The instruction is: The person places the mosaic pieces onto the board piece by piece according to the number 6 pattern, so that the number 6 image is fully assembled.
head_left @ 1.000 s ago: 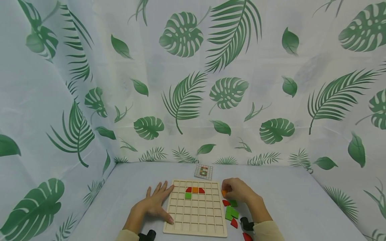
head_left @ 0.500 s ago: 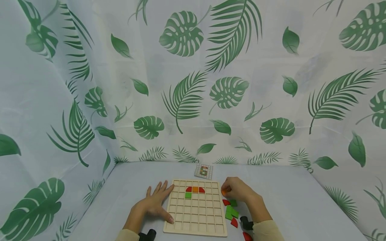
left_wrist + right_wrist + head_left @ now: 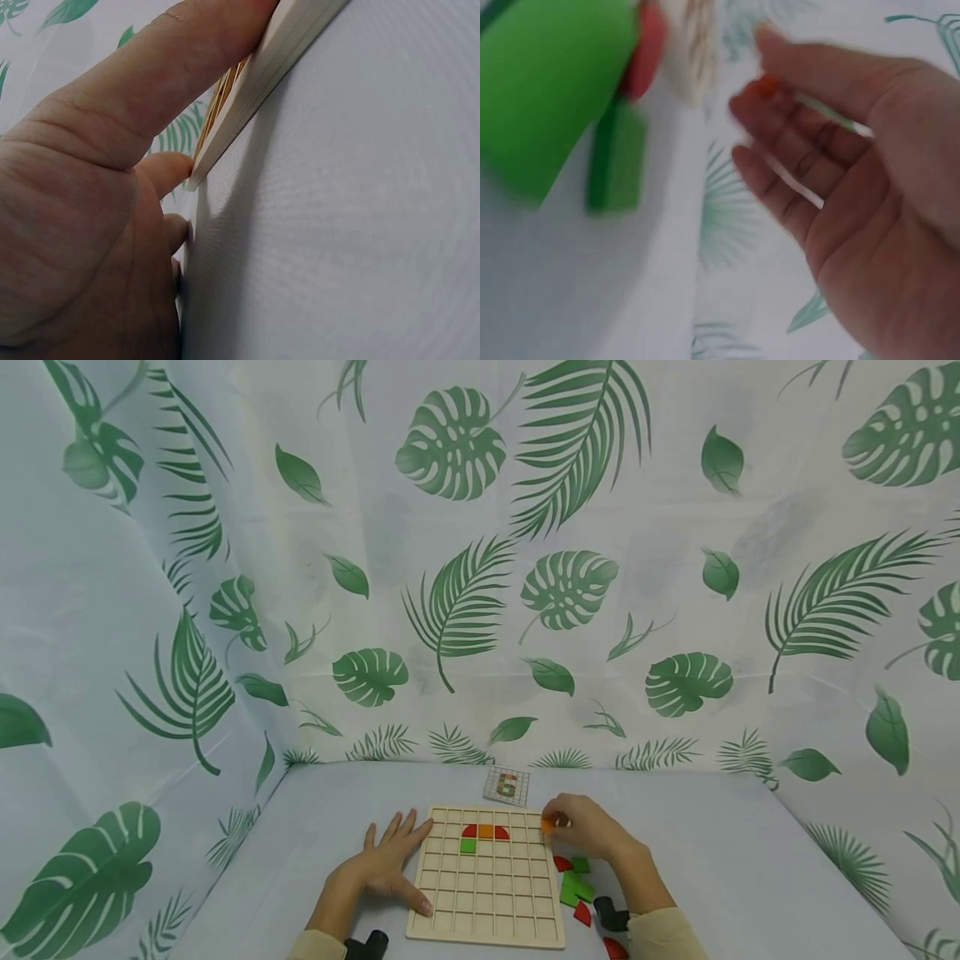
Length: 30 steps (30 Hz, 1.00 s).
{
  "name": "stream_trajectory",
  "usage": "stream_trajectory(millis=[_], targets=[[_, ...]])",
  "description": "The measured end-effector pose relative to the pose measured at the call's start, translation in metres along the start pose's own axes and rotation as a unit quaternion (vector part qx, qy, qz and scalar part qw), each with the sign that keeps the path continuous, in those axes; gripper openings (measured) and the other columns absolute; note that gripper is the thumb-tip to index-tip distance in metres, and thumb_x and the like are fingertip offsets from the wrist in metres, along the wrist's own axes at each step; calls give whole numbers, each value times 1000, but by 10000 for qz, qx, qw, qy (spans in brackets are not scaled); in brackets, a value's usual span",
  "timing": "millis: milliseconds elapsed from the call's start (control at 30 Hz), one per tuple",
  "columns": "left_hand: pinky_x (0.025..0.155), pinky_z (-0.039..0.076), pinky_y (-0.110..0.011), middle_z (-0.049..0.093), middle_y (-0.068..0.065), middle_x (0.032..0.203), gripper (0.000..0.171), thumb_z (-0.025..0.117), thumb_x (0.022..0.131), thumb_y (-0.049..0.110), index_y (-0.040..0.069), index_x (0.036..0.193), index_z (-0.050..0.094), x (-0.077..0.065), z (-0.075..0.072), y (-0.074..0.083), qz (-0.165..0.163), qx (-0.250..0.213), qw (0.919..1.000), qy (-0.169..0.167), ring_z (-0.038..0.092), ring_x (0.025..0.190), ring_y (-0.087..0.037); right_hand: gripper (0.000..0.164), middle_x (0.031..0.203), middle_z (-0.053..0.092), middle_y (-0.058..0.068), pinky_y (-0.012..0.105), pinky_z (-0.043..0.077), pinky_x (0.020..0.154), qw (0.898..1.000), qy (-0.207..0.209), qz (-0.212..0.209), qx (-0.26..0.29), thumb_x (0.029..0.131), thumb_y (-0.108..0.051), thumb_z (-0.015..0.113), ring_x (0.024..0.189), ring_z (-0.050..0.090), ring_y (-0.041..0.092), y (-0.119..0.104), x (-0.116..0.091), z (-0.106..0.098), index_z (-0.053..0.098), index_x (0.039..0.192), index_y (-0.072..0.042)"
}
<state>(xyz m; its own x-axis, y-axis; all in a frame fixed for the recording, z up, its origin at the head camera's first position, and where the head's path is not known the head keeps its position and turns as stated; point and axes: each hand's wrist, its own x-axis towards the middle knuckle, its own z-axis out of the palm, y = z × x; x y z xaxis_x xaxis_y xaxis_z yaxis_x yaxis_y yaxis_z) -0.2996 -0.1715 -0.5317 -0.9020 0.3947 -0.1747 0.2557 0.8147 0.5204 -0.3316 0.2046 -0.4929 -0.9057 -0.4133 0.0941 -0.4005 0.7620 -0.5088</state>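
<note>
A pale wooden grid board (image 3: 483, 902) lies on the table before me. Near its top sit an orange square (image 3: 486, 832) between two red quarter-round pieces, and a green square (image 3: 468, 845) just below the left one. My left hand (image 3: 386, 864) is spread flat at the board's left side, its thumb and index fingertip on the edge, as the left wrist view also shows. With thumb and fingers, my right hand (image 3: 588, 828) pinches a small orange piece (image 3: 766, 85) above the board's upper right edge. The fingers cover most of that piece.
Loose green pieces (image 3: 576, 888) and red quarter-round pieces (image 3: 582, 913) lie along the board's right side, under the right forearm. Behind the board is a small pattern card (image 3: 506, 786). Each wrist wears a black camera (image 3: 611, 914). A leaf-printed cloth (image 3: 480, 610) walls in the table.
My right hand has lifted the orange piece from the table beside the board and moved it up and left, over the board's right edge. The left hand has stayed in place.
</note>
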Motion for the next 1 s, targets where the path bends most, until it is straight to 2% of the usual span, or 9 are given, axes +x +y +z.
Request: stream_trajectory(millis=[100, 200, 400, 567, 733, 1000], targets=[[121, -8, -77, 9, -18, 175, 140, 92, 53, 71, 21, 167, 26, 0, 0, 0, -13, 20, 10000, 2, 1, 162, -44, 21, 101, 70, -6, 28, 57, 77, 9980, -13, -521, 347, 93, -17, 79, 90, 63, 11, -8, 3, -3, 75, 112, -7], [121, -8, -77, 9, -18, 175, 140, 92, 54, 71, 21, 167, 26, 0, -1, 0, -17, -3, 10000, -22, 1, 162, -44, 22, 104, 70, -5, 29, 58, 79, 9958, 44, -824, 391, 94, -17, 78, 93, 64, 13, -17, 4, -4, 75, 114, -7], [121, -8, -77, 9, -18, 175, 138, 92, 55, 70, 21, 166, 26, -1, -1, 0, -21, -52, 10000, -64, 1, 162, -44, 22, 107, 67, -5, 33, 59, 82, 9940, 189, -1070, 104, 95, -17, 77, 99, 65, 18, -29, 5, -1, 75, 115, -9], [121, -7, -77, 10, -18, 175, 139, 92, 54, 71, 22, 166, 27, 0, 0, 0, -62, -5, 10000, -52, 2, 162, -44, 21, 107, 67, -5, 32, 59, 82, 9922, 265, -1220, 51, 96, -18, 76, 98, 65, 17, -39, 6, 4, 75, 115, -10], [121, -7, -77, 10, -17, 175, 139, 92, 54, 71, 22, 166, 27, 1, 0, 0, -72, 17, 10000, -48, 2, 162, -43, 20, 104, 67, -7, 33, 60, 83, 9897, 378, -1360, -244, 92, -14, 80, 96, 66, 15, -47, 8, 10, 75, 111, -14], [121, -7, -77, 10, -18, 175, 140, 93, 53, 70, 22, 166, 27, 0, -2, 1, -94, 22, 9999, -43, 2, 162, -44, 18, 105, 73, -3, 32, 60, 79, 9887, 282, -1416, -393, 92, -18, 80, 95, 69, 20, -65, 11, 18, 76, 110, -15]])
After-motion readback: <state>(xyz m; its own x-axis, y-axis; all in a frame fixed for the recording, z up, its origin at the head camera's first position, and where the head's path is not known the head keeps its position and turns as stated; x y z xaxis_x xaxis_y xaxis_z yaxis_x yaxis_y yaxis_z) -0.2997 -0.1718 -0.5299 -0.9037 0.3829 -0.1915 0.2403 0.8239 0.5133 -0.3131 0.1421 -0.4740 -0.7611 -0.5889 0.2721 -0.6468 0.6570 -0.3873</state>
